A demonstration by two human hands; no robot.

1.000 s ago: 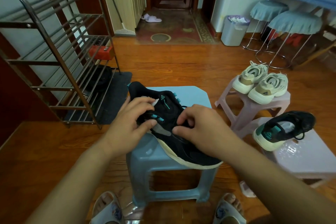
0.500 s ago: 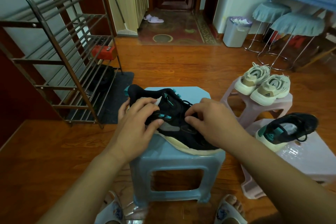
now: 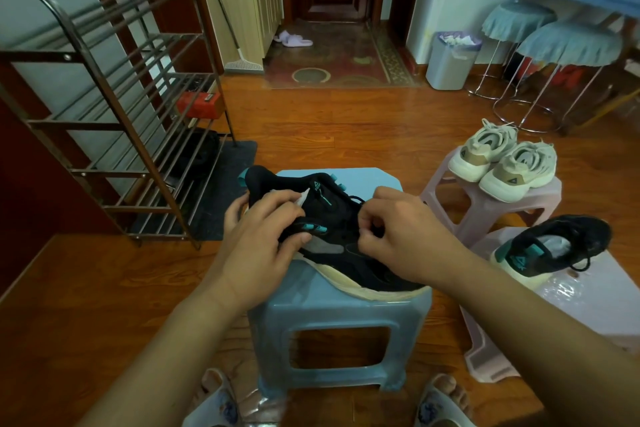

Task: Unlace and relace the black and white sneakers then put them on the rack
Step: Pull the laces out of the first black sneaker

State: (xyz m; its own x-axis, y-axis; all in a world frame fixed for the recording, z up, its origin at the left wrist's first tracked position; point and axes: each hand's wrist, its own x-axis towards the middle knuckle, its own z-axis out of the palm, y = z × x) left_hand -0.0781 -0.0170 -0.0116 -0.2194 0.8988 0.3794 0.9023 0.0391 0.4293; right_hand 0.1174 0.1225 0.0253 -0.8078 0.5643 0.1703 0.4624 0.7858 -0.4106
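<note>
A bin (image 3: 450, 69) holds crumpled paper. Both hands' fingers (image 3: 367, 246) clamp the black sneaker (image 3: 332, 218); its lace is hidden beneath them.

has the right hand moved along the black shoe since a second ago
Yes. The right hand has slid along the black sneaker away from the toe overhanging the blue stool, toward the tongue.

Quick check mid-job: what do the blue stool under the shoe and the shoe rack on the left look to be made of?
The blue stool looks like moulded plastic: one-piece body, rounded edges, soft sheen on the front. The shoe rack looks like metal tubing, likely chromed or stainless: thin round bars with bright reflective highlights; the exact metal cannot be told.
</note>
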